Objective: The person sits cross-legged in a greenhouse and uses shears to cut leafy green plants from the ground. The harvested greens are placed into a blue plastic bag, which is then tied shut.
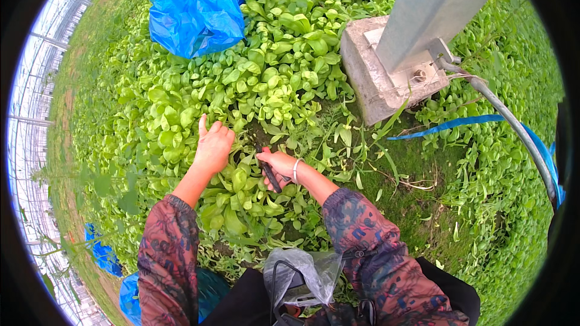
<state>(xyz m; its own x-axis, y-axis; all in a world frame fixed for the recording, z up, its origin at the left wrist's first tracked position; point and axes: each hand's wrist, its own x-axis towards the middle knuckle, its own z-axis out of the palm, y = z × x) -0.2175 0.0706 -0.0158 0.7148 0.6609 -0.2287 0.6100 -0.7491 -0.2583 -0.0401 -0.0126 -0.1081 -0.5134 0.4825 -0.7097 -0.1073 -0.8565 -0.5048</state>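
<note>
My left hand (213, 147) reaches into a dense bed of light-green leafy vegetable plants (272, 79). One finger points outward and the others curl down at the leaves; whether they grip any is hidden. To its right, my right hand (280, 170) is closed around a dark-handled hand tool (270, 173), perhaps a small knife. The tool slants across the palm, and its far end sits low near bare soil between the plants. A taller clump of leaves (235, 190) grows just below and between both hands.
A blue plastic bag (197, 11) rests on the plants ahead. A metal post (430, 9) stands on a concrete block (358, 72) at right, near a grey pipe (507, 108) and blue strap (453, 123). Clear plastic (301, 274) lies before me; another blue bag (105, 253) is lower left.
</note>
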